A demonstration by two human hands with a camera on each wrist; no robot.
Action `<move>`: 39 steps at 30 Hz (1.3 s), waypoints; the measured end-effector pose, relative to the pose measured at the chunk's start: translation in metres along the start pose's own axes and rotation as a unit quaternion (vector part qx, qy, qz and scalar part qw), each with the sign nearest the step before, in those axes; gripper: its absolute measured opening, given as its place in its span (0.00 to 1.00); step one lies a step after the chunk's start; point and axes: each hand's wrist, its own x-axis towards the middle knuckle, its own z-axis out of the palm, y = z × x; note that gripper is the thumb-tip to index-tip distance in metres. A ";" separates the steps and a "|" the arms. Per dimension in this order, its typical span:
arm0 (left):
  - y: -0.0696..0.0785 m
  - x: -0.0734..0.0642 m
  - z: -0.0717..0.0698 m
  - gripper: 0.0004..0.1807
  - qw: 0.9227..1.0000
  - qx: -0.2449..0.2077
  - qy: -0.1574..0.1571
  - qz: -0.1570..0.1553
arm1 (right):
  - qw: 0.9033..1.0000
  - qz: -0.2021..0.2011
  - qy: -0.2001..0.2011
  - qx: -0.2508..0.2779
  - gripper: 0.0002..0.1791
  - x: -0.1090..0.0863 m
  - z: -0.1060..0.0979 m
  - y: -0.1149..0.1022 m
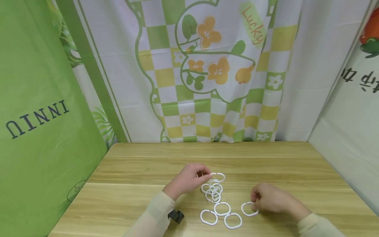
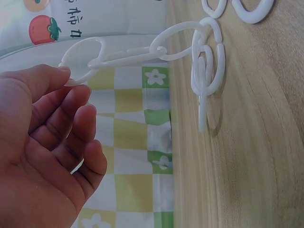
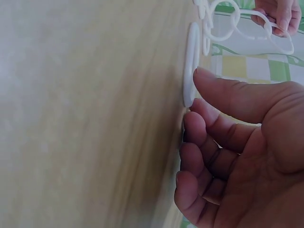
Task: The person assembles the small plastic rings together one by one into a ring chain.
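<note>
Near the middle of our wooden table (image 1: pixel 133 184), the left hand (image 1: pixel 190 177) pinches the far end of a white chain (image 2: pixel 126 58) — smooth, round-ended oval links, heaped toward us. Our right hand (image 1: pixel 270 199) grips a matching loose link (image 3: pixel 189 66) by its right end, its long axis running left to right. Three links (image 1: pixel 222 215) lie flat leftward — the far curtain (image 1: pixel 204 121) reads "Lucky".

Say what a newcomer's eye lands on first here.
Probably the green-and-yellow checked curtain hanging behind the table, with its orange "Lucky" lettering. Next, the white linked chain in front, one end raised in the left hand. Then the right hand, fingertips at a loose white ring on the right.
</note>
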 end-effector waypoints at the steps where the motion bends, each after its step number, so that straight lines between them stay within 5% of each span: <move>1: 0.000 0.000 0.000 0.05 1.000 0.002 0.000 0.002 | 1.000 -0.006 0.000 -0.004 0.11 0.001 0.001 0.000; 16: 0.002 -0.001 0.001 0.06 1.000 0.004 -0.011 0.000 | 0.998 -0.018 0.010 -0.062 0.11 0.000 0.012 -0.009; 27: 0.002 -0.002 0.005 0.06 1.000 -0.002 -0.011 -0.006 | 0.997 -0.041 0.057 0.015 0.07 0.007 0.012 -0.015; 39: 0.004 -0.001 0.005 0.06 1.000 -0.005 -0.015 0.004 | 0.994 -0.036 0.100 0.024 0.04 0.016 0.009 -0.029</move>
